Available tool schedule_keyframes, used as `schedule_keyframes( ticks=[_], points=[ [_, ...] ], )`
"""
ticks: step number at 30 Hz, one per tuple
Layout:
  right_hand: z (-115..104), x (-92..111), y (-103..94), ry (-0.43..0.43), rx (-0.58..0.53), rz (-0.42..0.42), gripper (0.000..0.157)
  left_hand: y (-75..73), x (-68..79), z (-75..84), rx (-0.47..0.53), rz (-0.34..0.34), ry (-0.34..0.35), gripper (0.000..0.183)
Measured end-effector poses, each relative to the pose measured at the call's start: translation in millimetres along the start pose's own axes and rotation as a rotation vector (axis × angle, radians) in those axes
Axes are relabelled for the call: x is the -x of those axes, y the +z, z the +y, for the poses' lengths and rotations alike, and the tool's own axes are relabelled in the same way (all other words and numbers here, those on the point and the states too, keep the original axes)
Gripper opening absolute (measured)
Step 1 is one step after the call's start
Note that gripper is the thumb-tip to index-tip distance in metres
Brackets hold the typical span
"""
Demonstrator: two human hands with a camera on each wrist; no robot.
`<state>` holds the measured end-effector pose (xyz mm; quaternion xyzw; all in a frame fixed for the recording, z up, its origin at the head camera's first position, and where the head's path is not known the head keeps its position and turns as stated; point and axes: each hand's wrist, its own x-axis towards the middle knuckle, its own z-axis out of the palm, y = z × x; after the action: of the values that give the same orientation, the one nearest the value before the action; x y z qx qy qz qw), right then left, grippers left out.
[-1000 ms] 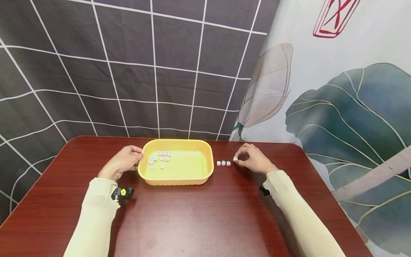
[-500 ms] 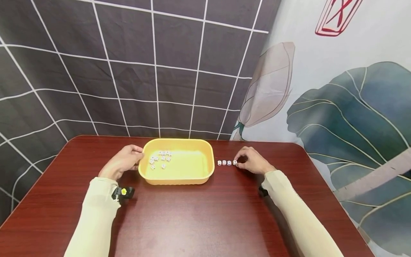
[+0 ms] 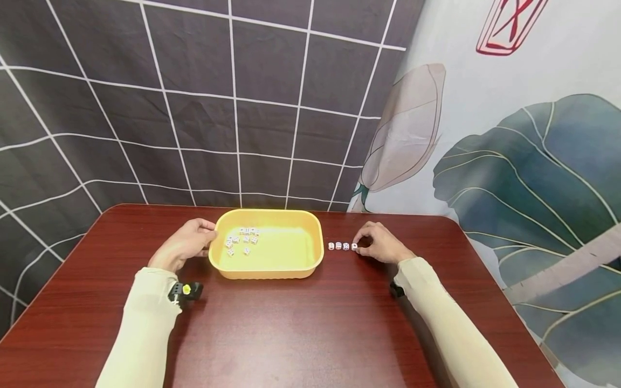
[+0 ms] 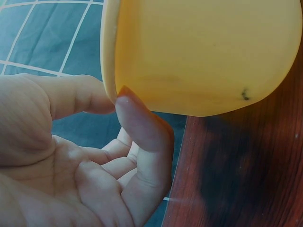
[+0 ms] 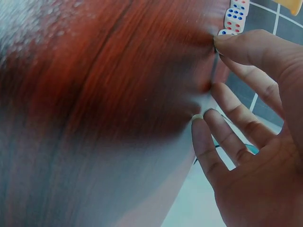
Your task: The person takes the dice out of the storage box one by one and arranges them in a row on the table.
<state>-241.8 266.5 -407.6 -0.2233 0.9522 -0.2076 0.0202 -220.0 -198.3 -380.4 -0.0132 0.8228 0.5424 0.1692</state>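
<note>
Row-placing step, I'd say: my right grip (image 3: 380,243) narrowly pinches the end die (image 3: 354,247) on the counter (image 3: 291,334), three dice (image 3: 338,246) just left of it, left grip (image 3: 186,243) pinching the tray (image 3: 267,274); next wants a clean release.

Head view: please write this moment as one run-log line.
left hand: pinches yellow tray | right hand: pinches rightmost die of four-dice row | scattered dice: inside tray

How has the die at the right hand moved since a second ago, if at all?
Yes. The die shifted left toward the three lined-up dice and lower in the head view, now level with them.
</note>
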Motion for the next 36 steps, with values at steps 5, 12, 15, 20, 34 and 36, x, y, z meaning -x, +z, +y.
schedule_keyframes(
  ticks=[5,12,15,20,34,36],
  points=[
    [-1,-1,0.3,0.008,0.0,-0.002,0.012,0.2,0.8,-0.1,0.006,0.0,0.004,0.04],
    [-5,-3,-0.9,0.037,0.012,-0.029,0.014,-0.9,0.9,-1.1,0.001,0.009,-0.004,0.04],
    [-10,-2,-5.9,0.052,0.019,-0.027,0.017,-0.6,0.8,-1.5,0.007,0.009,-0.007,0.04],
    [-24,-1,-17.7,0.029,0.02,0.001,0.021,0.3,0.4,-0.4,-0.001,0.01,-0.005,0.04],
    [-66,-17,-27.6,-0.052,0.004,0.049,0.022,2.0,-0.6,0.3,-0.008,0.009,-0.002,0.04],
    [-72,-21,-26.3,-0.073,-0.009,0.062,0.021,1.3,0.3,0.3,-0.011,0.01,-0.001,0.04]
  ],
)
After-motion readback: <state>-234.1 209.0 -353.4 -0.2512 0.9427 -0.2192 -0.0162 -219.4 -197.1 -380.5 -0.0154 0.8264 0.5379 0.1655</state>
